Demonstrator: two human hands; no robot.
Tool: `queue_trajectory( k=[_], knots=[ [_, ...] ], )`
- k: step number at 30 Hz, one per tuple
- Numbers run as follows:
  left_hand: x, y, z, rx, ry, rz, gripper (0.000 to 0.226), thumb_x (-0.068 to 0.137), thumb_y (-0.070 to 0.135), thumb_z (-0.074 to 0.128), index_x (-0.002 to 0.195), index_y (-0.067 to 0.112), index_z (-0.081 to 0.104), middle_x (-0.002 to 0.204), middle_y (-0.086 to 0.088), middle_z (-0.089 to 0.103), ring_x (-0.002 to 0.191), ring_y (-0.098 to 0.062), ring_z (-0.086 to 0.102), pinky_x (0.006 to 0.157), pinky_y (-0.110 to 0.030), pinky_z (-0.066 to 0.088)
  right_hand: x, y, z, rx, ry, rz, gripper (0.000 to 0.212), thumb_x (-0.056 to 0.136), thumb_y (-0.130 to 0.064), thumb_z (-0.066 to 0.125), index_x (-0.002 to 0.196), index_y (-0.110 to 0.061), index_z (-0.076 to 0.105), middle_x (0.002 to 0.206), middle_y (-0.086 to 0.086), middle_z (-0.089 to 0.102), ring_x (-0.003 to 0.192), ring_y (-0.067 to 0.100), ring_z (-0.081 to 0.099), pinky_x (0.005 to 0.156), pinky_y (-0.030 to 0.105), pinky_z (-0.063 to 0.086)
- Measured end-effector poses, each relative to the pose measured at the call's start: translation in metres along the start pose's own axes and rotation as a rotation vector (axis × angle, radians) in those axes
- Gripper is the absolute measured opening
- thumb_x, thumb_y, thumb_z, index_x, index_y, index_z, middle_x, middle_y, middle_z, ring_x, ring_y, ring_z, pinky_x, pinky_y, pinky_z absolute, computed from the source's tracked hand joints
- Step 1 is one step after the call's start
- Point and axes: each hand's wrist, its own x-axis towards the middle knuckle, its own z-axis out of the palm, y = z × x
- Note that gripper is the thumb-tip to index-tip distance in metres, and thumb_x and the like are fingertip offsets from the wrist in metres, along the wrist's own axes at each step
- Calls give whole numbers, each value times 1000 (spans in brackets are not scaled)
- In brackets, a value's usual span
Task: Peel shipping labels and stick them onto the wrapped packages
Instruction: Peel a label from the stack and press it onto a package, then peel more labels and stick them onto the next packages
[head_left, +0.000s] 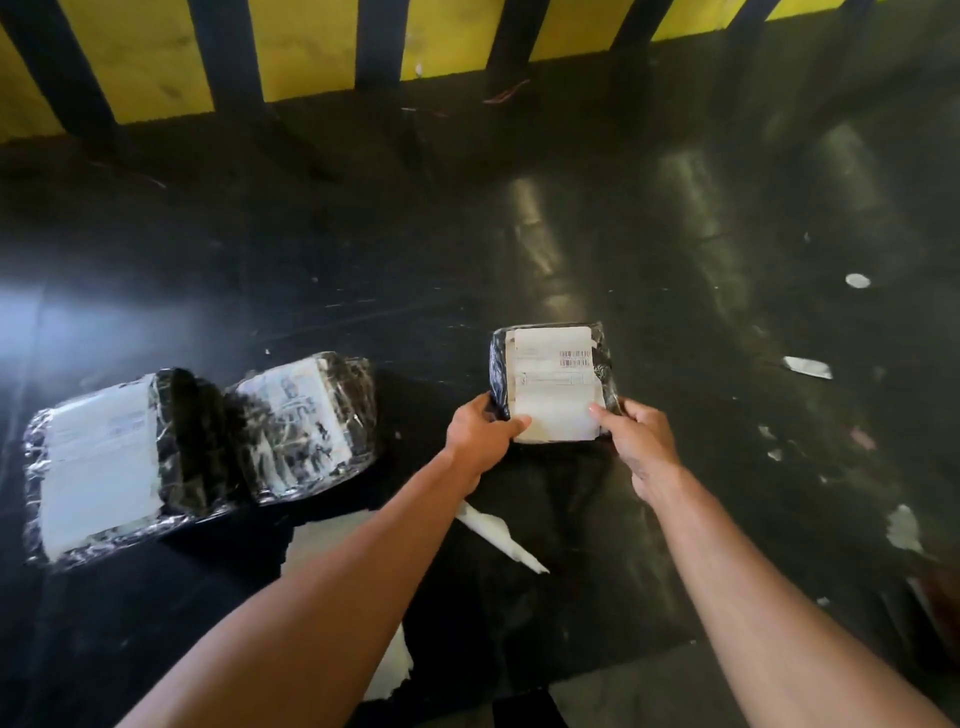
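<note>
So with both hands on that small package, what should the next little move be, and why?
Probably press the thumbs along the label to smooth it flat. The left hand and right hand grip the near corners of the wrapped package, thumbs on the label's lower edge, and the label looks creased and uneven there.

Single head-worn wide-angle view, looking forward and down, close over dark floor (675, 234)
</note>
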Motion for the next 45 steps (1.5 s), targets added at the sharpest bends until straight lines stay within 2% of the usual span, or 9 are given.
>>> queue_trajectory(
  k=[12, 16, 19, 22, 27, 31, 35, 40, 45],
  knots=[
    [42, -6, 39, 102, 130, 13, 66, 90, 33, 82, 150, 21, 54, 138, -1, 68, 124, -21, 65, 107, -42, 55, 59, 12, -12, -216, 40, -15, 23, 92, -26, 74, 112, -16, 79, 106, -1, 77, 101, 20, 70, 77, 26, 47],
    [28, -7, 25, 174, 142, 56, 76, 91, 36, 80, 156, 24, 43, 139, -4, 66, 125, -22, 65, 105, -39, 56, 46, 14, -10, -280, 167, -107, 40, 87, -29, 76, 126, -19, 74, 108, -3, 70, 101, 18, 65, 89, 28, 51],
    [0, -18, 3, 201, 147, 125, 59, 95, 38, 76, 148, 26, 52, 123, 2, 71, 113, -14, 68, 90, -26, 55, 27, 25, -3, -450, 273, -256, 38, 85, -28, 74, 122, -23, 71, 117, 9, 65, 114, 26, 58, 94, 39, 54],
    [-43, -42, -27, 195, 174, 180, 39, 97, 37, 73, 133, 31, 60, 110, 10, 71, 94, -4, 69, 65, -11, 50, -11, 34, 15, -492, 250, -391, 29, 87, -24, 74, 116, -23, 70, 121, 7, 60, 114, 28, 58, 90, 45, 55],
    [-108, -103, -84, 140, 260, 161, 22, 97, 31, 74, 119, 30, 71, 98, 9, 75, 90, -3, 72, 67, -10, 50, -82, 58, 68, -513, 88, -535, 21, 87, -20, 77, 107, -21, 73, 108, 3, 63, 107, 25, 59, 84, 28, 41],
    [-150, -157, -125, 55, 388, 88, 15, 99, 23, 71, 115, 24, 73, 99, 6, 73, 86, -1, 68, 62, -10, 50, -127, 82, 115, -463, -148, -469, 16, 87, -18, 77, 101, -25, 71, 100, -5, 66, 92, 13, 67, 80, 20, 51],
    [-171, -208, -155, 78, 561, -34, 17, 96, 28, 73, 113, 26, 72, 99, 10, 74, 91, -4, 69, 75, -22, 53, -161, 100, 154, -478, -324, -288, 15, 87, -26, 82, 96, -25, 69, 81, -9, 70, 72, 2, 65, 69, 20, 51],
    [-172, -252, -166, 82, 506, -184, 27, 91, 29, 80, 113, 25, 64, 103, 5, 72, 91, -13, 70, 80, -40, 64, -185, 116, 192, -577, -375, -83, 35, 78, -47, 88, 94, -24, 67, 85, -11, 70, 82, 9, 68, 62, 20, 46],
    [-159, -258, -170, 97, 436, -144, 40, 83, 30, 88, 114, 23, 63, 105, 4, 70, 94, -13, 70, 82, -38, 64, -181, 121, 207, -472, -293, 105, 38, 75, -37, 93, 96, -18, 68, 102, 1, 74, 95, 19, 70, 81, 34, 58]
  ],
)
